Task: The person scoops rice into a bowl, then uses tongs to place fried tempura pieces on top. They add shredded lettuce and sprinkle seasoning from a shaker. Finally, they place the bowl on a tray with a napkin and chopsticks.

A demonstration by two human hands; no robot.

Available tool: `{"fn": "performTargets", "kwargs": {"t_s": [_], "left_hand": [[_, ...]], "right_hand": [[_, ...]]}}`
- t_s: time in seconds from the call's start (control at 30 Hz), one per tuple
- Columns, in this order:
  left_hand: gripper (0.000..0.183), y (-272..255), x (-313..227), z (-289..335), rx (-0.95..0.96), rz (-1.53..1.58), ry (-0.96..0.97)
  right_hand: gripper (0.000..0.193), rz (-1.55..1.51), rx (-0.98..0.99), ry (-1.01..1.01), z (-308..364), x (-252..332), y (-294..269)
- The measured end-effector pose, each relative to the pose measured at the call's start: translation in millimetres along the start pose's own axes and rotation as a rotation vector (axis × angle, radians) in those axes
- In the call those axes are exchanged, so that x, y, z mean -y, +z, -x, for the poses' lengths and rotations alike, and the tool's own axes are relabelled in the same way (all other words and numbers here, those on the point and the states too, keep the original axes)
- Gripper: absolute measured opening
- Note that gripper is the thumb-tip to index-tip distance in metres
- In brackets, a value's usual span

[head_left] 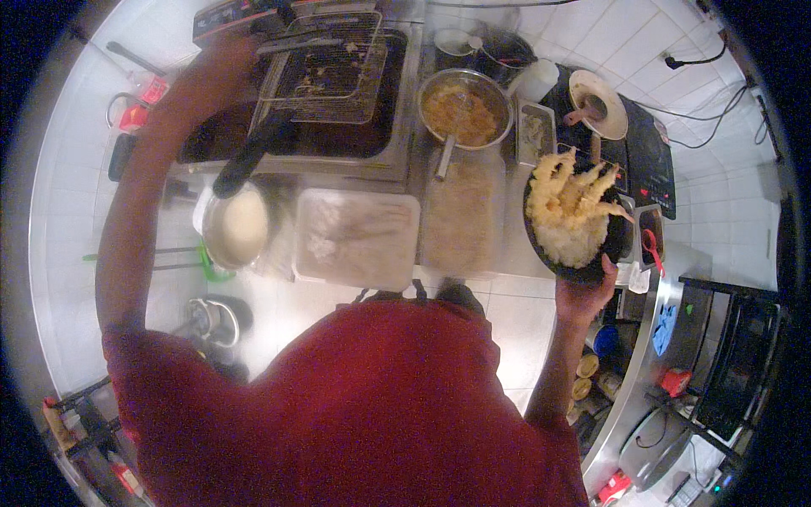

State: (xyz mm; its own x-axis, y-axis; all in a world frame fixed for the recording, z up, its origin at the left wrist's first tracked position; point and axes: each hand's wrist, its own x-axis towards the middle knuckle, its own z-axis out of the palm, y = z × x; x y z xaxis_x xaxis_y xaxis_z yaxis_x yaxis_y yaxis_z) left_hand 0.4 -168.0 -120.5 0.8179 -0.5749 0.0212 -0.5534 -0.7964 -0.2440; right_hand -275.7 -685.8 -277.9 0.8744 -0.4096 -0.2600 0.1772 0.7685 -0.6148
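My right hand (591,291) is closed on the near rim of a black bowl (583,272). White rice (570,241) fills the near part of the bowl, and several pieces of battered, fried tempura (574,190) lean upright behind it. At the far left, my left hand (241,57) is closed on what look like metal tongs (300,44), which reach right over a wire fry basket (372,97); the fingers are dark and partly blurred. Batter crumbs lie on the mesh. The basket rests over a deep fryer (395,93) with dark oil, its black handle (245,160) pointing toward me.
A bowl of pale batter (241,228) stands before the fryer, beside a white tray (356,196) of floured pieces. A steel bowl (428,114) holds orange-brown food with a utensil. Right are a steel container (534,131), a white plate (621,118) and a red spoon (650,243).
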Motion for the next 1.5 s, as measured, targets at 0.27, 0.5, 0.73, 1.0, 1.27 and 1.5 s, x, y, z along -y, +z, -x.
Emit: {"fn": "performTargets", "kwargs": {"t_s": [0.27,0.5,0.73,1.0,1.27,1.5], "left_hand": [[0.026,17.1,-13.4,-27.5,0.021,0.458,-0.140],[0.035,78.2,-339.9,-36.1,0.013,0.050,-0.152],[0.024,135.0,-358.8,-49.4,-0.098,-0.393,-0.357],[0.012,89.6,-371.8,-46.7,0.138,-0.183,-0.460],[0.023,114.3,-350.3,-27.5,0.245,0.259,-0.556],[0.029,95.0,-353.6,-36.2,0.351,1.144,-0.888]], "right_hand": [[0.062,0.031,-0.038,-0.025,-44.7,67.5,-52.4],[0.051,0.036,-0.052,0.171,-88.9,103.7,-91.8],[0.046,0.114,-0.070,0.217,-107.1,113.7,-103.0],[0.030,-0.020,0.037,0.324,-124.3,111.4,-118.7],[0.023,0.206,0.124,0.169,-138.5,98.1,-154.4],[0.039,0.078,-0.057,0.361,-143.3,104.3,-135.9]]}}
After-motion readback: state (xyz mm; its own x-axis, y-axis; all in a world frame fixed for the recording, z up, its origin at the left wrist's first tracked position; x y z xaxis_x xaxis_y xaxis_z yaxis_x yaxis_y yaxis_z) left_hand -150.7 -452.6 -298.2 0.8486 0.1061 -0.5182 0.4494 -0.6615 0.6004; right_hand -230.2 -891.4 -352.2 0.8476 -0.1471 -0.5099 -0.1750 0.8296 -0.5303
